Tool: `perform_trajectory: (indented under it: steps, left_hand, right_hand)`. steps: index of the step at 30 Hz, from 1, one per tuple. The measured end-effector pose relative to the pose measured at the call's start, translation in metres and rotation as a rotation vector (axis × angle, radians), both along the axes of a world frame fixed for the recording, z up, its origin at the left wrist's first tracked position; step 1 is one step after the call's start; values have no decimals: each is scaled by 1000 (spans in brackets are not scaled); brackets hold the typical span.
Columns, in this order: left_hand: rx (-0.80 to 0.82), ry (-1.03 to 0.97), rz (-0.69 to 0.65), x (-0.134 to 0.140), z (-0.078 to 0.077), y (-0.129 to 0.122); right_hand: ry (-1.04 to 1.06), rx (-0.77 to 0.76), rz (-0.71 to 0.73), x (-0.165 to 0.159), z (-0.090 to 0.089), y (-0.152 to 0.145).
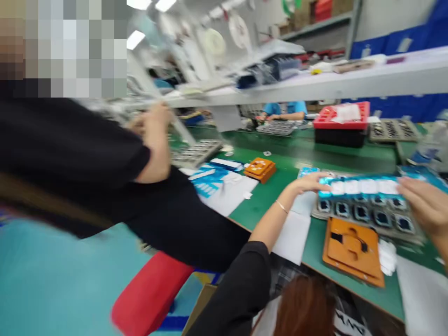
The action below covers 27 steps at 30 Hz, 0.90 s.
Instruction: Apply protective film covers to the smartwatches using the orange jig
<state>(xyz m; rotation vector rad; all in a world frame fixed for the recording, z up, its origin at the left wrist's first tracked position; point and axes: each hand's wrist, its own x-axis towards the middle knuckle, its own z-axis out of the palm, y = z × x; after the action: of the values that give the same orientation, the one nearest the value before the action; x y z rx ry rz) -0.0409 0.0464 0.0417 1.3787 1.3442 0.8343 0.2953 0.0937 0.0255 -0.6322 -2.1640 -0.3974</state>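
Note:
A blue strip with several white pads [367, 187] is stretched level between my hands. My left hand [310, 183] pinches its left end, and my right hand [420, 198] grips the right end. Just beneath the strip sits a grey tray [317, 214] with several dark square parts in silvery frames, its back rows partly covered by the strip. Closer to me, an orange fixture block [353, 249] with a cut-out recess and black pieces lies on the green bench. Motion blurs the scene, so fine detail on the strip is lost.
To my left a co-worker in black [157, 140] reaches over the bench, near a smaller orange block [259, 169] and blue sheets [210, 182]. A red tray on a black box [341, 116] stands behind. A white shelf [315, 84] crosses overhead; a red chair [152, 296] is at lower left.

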Motion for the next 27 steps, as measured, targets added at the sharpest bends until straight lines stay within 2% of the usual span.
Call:
perform_trajectory:
  steps: [2, 6, 9, 12, 15, 19, 21, 24, 27]
  left_hand:
    - [49, 31, 78, -3, -11, 10]
    - [211, 87, 243, 4, -47, 30]
    - [340, 103, 360, 9, -59, 30]
    - [403, 63, 421, 13, -58, 24]
    - [382, -36, 415, 19, -54, 16]
    - [303, -176, 352, 33, -51, 1]
    - [259, -251, 310, 40, -49, -7]
    - [160, -405, 188, 48, -46, -16]
    - [190, -403, 124, 51, -48, -18]
  right_hand:
    - [-136, -33, 3, 1, -17, -3]
    - [-313, -158, -64, 0, -49, 4]
    - [-340, -214, -89, 3, -56, 6]
    - [-316, -236, -124, 3, -49, -3]
    - [-268, -247, -162, -7, -36, -20]
    - [-65, -258, -34, -43, -25, -44]
    - [57, -263, 52, -65, -25, -51]
    - [133, -311, 128, -87, -33, -53]
    - [154, -345, 138, -95, -40, -53]
